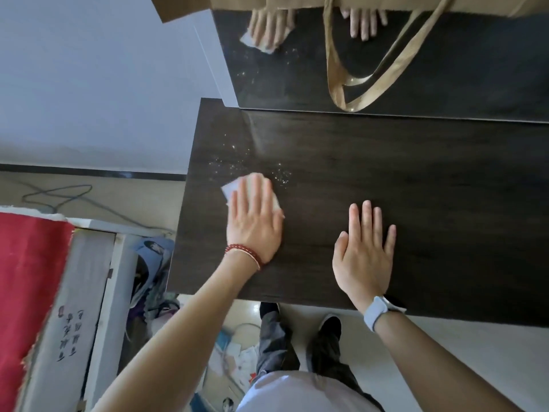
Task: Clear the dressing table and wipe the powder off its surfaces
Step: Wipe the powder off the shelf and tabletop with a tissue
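Note:
The dark wooden dressing table (430, 179) fills the middle of the view. My left hand (254, 221) lies flat with straight fingers and presses a white wipe (230, 190) onto the table's left part. Specks of white powder (255, 169) lie scattered just beyond the wipe, toward the back left corner. My right hand (364, 251) rests flat on the bare table top, fingers spread, holding nothing. A mirror (445, 69) stands at the table's back and reflects both hands and the powder.
A tan strap (383, 69) loops down in front of the mirror from a brown bag at the top. Left of the table stand a white cabinet (98, 292) with a red cloth (29, 292). Cables and clutter lie on the floor (231, 352) near my feet.

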`<control>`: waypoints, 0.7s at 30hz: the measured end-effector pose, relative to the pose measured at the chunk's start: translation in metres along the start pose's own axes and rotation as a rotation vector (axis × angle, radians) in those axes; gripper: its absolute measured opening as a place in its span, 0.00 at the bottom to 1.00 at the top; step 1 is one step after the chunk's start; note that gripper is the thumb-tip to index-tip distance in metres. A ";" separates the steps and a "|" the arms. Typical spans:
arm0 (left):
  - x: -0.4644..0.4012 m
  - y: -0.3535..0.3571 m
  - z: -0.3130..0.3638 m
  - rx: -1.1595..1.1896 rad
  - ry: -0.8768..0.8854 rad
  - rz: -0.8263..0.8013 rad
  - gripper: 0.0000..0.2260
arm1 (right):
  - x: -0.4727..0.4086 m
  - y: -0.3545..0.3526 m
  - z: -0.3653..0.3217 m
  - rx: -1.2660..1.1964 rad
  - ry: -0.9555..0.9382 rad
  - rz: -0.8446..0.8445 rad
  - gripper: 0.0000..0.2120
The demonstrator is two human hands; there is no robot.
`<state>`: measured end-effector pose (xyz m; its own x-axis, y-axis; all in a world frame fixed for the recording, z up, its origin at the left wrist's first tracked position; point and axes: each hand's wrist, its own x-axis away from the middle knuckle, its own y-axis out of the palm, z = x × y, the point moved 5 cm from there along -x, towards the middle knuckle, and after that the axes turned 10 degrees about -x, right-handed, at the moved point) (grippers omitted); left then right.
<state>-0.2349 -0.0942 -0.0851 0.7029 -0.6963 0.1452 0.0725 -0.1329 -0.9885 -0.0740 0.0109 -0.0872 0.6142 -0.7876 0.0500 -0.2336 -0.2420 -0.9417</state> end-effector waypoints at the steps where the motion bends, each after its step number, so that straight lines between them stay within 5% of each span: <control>1: 0.014 0.001 0.035 -0.024 0.230 0.006 0.26 | 0.000 0.000 0.000 0.006 -0.001 -0.006 0.25; 3: 0.029 0.000 0.063 -0.074 0.501 0.019 0.25 | 0.001 0.000 0.002 0.005 0.010 0.001 0.25; 4: 0.019 -0.003 0.053 -0.079 0.478 0.047 0.25 | 0.000 -0.001 0.003 0.002 0.010 0.006 0.24; 9: -0.035 -0.001 -0.066 0.032 -0.212 -0.010 0.25 | -0.001 0.000 0.000 -0.002 0.015 0.013 0.24; 11: -0.029 -0.005 -0.032 -0.041 -0.002 0.023 0.25 | -0.001 0.000 -0.001 0.001 0.017 -0.003 0.24; 13: -0.004 0.001 0.033 -0.101 0.438 -0.013 0.26 | 0.000 0.000 0.000 0.007 0.020 -0.014 0.24; 15: 0.003 0.000 0.054 -0.144 0.626 -0.019 0.27 | 0.001 -0.002 0.001 0.016 0.019 -0.015 0.25; 21: -0.051 -0.001 -0.078 0.008 -0.181 0.013 0.25 | 0.000 -0.001 -0.001 0.047 0.022 -0.041 0.27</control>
<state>-0.3263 -0.1134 -0.0881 0.8196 -0.5596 0.1233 0.0681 -0.1184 -0.9906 -0.0743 0.0109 -0.0858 0.6058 -0.7899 0.0954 -0.1727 -0.2476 -0.9533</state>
